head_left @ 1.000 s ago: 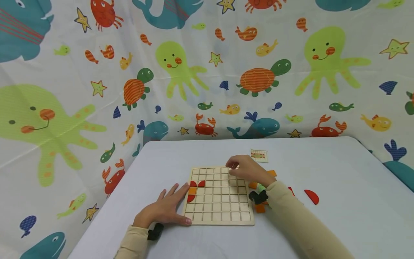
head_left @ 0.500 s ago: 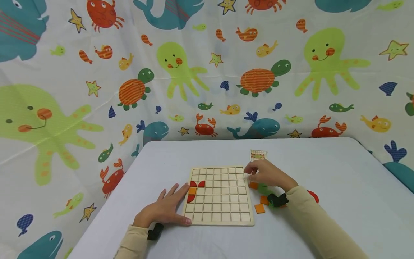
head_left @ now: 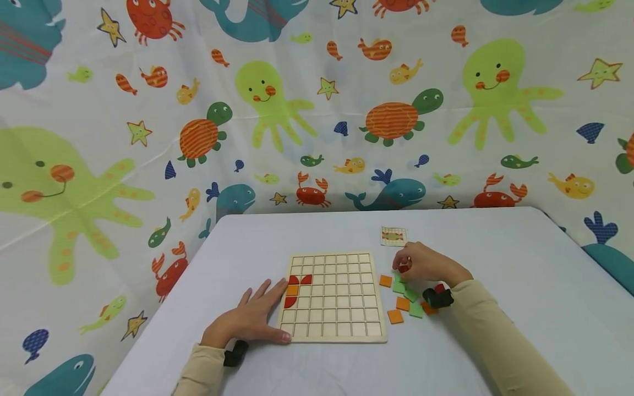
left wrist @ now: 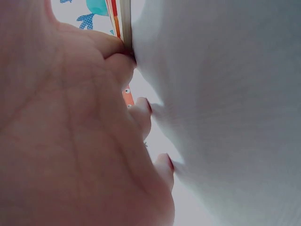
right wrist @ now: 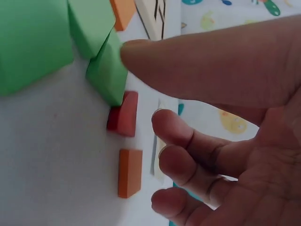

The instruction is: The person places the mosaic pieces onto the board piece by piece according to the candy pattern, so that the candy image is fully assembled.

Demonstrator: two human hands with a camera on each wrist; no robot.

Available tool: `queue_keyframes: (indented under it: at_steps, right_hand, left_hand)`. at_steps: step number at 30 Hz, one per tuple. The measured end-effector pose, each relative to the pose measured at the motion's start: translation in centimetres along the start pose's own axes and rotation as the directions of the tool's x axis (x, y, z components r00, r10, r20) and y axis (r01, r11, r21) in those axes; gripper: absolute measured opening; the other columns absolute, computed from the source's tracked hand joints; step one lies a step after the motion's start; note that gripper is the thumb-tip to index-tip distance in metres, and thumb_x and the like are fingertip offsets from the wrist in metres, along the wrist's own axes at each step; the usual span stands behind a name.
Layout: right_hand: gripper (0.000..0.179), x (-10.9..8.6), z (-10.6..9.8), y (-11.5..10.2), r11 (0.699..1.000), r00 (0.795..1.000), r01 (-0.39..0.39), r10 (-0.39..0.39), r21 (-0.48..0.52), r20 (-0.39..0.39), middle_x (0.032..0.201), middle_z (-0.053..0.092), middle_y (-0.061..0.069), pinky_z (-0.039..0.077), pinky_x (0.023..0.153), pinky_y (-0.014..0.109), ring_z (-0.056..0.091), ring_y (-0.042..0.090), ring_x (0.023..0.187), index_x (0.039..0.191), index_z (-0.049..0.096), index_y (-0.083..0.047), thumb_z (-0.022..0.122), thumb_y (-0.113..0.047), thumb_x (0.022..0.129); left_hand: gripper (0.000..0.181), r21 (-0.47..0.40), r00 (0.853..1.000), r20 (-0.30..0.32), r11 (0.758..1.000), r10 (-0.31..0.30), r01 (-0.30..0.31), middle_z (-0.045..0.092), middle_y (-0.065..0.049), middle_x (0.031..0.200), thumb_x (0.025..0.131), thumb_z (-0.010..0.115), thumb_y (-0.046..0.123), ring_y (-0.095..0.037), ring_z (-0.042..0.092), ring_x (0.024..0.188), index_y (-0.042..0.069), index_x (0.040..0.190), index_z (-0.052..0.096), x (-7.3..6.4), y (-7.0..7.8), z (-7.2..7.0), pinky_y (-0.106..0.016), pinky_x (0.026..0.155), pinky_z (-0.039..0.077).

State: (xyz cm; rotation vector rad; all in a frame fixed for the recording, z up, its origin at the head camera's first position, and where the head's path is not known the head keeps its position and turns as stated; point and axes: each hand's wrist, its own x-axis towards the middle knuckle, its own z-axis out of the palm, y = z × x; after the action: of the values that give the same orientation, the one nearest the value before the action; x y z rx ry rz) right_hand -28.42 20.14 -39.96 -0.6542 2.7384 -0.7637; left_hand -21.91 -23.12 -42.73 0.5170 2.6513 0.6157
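Observation:
A wooden grid board lies on the white table. Along its left side sit red curved pieces and an orange square. My left hand rests spread flat, thumb at the board's near left corner and index fingertip at its left edge. To the right of the board, my right hand hovers low over loose pieces. Thumb and fingers stand apart with nothing between them in the right wrist view. Close by its fingertips there lie a red piece, a green piece and an orange piece.
Several orange squares and green squares lie right of the board, some under the right wrist. A small picture card with a grid pattern lies behind them. A cloth printed with sea animals hangs behind the table.
My right hand has moved right, from over the board's far part to the loose pieces beside it. More of the pieces show now. My left hand has stayed at the board's edge.

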Motion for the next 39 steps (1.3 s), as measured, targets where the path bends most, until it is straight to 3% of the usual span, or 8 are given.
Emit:
queue_keyframes:
  at_steps: [7,12,19,25,30,39]
  right_hand:
    - [0.016,-0.1,0.2,0.3,0.998,0.999,-0.041,0.041,-0.044,0.009,0.095,0.054,0.005,0.045,0.080,0.041,0.044,0.030,0.103,0.096,0.077,-0.013,0.085,-0.005,0.085]
    - [0.018,0.0,0.4,0.2,0.999,1.000,-0.017,0.018,-0.033,0.011,0.097,0.053,0.004,0.045,0.081,0.040,0.044,0.029,0.102,0.094,0.073,-0.013,0.085,-0.003,0.085]
    - [0.020,0.2,0.5,0.3,0.996,0.998,0.063,-0.064,0.060,0.006,0.086,0.058,0.000,0.050,0.077,0.035,0.055,0.021,0.086,0.090,0.067,-0.011,0.081,0.002,0.085]
    - [0.013,0.2,0.3,0.3,0.994,0.999,0.032,-0.030,0.101,-0.025,0.087,0.063,-0.001,0.054,0.077,0.035,0.058,0.021,0.085,0.090,0.069,-0.010,0.078,-0.001,0.089]
    - [0.007,0.4,0.3,0.1,0.977,0.998,0.008,0.005,0.213,-0.060,0.089,0.064,0.004,0.055,0.074,0.036,0.060,0.022,0.080,0.095,0.070,-0.005,0.074,0.000,0.093]
    - [0.003,1.3,0.8,-0.8,0.948,0.994,0.069,-0.039,0.312,-0.102,0.087,0.066,0.006,0.056,0.065,0.033,0.065,0.021,0.070,0.097,0.070,-0.001,0.073,0.001,0.096]
  left_hand:
    - [0.125,-0.008,1.000,0.002,1.000,0.005,-0.005,0.025,-0.012,0.176,0.077,0.092,0.055,-0.042,0.007,0.163,0.011,0.172,0.023,0.0,-0.1,0.0,-0.070,0.125,0.000]
    - [0.125,-0.006,1.000,-0.004,1.000,0.002,-0.002,0.025,-0.012,0.176,0.077,0.092,0.054,-0.041,0.008,0.163,0.011,0.172,0.024,0.0,0.1,-0.1,-0.070,0.125,0.000]
    - [0.125,-0.003,1.000,-0.001,1.000,0.000,0.000,0.025,-0.013,0.176,0.077,0.092,0.055,-0.041,0.008,0.163,0.010,0.172,0.024,-0.1,0.1,-0.2,-0.070,0.125,0.000]
    - [0.125,-0.004,1.000,0.004,1.000,-0.001,0.001,0.025,-0.013,0.176,0.077,0.092,0.055,-0.041,0.007,0.163,0.010,0.172,0.024,-0.1,0.2,-0.3,-0.070,0.125,0.000]
    - [0.125,-0.006,1.000,0.003,1.000,-0.001,0.001,0.025,-0.013,0.176,0.077,0.092,0.054,-0.041,0.008,0.163,0.009,0.171,0.024,-0.2,0.2,-0.4,-0.070,0.125,0.000]
    - [0.125,-0.006,1.000,0.008,1.000,-0.003,0.003,0.024,-0.012,0.176,0.077,0.092,0.055,-0.041,0.007,0.163,0.011,0.172,0.023,0.0,0.1,-0.3,-0.070,0.125,0.000]
